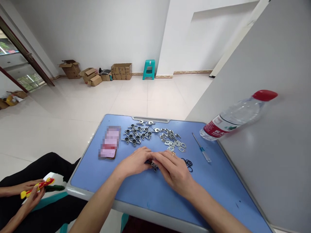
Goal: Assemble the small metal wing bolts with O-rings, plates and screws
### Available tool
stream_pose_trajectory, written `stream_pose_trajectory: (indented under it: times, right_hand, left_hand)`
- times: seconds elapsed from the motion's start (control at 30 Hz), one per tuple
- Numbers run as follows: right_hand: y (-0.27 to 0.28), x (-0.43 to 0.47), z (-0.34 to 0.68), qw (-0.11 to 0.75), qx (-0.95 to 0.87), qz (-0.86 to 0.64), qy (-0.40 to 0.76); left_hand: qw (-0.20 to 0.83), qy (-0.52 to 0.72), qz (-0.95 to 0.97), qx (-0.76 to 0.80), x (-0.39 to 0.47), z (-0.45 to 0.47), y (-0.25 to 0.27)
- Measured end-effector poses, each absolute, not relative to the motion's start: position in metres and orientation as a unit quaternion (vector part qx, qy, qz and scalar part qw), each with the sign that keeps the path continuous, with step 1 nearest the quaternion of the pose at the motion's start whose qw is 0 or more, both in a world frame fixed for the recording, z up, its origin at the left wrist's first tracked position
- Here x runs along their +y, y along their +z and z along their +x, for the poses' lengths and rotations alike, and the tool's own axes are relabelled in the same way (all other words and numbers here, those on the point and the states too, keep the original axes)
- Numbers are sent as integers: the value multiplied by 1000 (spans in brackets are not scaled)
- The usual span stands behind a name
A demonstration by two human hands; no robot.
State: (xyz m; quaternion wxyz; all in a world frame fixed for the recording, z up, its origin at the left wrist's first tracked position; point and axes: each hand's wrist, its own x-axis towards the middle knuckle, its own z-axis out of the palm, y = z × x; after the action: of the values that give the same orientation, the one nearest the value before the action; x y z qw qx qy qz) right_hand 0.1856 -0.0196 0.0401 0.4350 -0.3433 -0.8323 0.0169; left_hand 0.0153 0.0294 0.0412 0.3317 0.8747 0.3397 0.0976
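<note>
My left hand (136, 162) and my right hand (173, 170) meet over the blue table. Both are closed around a small metal fitting (153, 165) with a dark part, mostly covered by my fingers. Just beyond my left hand lies a group of metal fittings with black round centres (134, 135). Farther right are a pile of small metal parts (168, 133) and several flat metal plates with holes (181, 146). Black rubber rings (188, 163) lie beside my right hand.
A phone (110, 142) lies at the table's left. On the right are a screwdriver (202, 149) and a water bottle (230, 118) by a grey panel. Another person's hands (34, 192) hold a red and yellow item at left. Cardboard boxes (121, 71) and a green stool (149, 69) stand by the wall.
</note>
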Motion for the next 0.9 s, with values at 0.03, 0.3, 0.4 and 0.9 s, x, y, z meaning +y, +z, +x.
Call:
stream_pose_trajectory:
  times: [0.03,0.3,0.4,0.9]
  right_hand:
    - [41,-20,186,435,-833,-342,23]
    - [38,-18,193,436,-832,-341,35]
    - [38,-17,194,437,-834,-336,20]
    - [42,-19,182,464,-798,-382,57]
  left_hand:
    - [334,101,874,338,30,15,41]
    - [313,106,891,312,29,16,39]
    - [303,106,893,315,27,16,40]
    - [215,95,914,330,21,19,38]
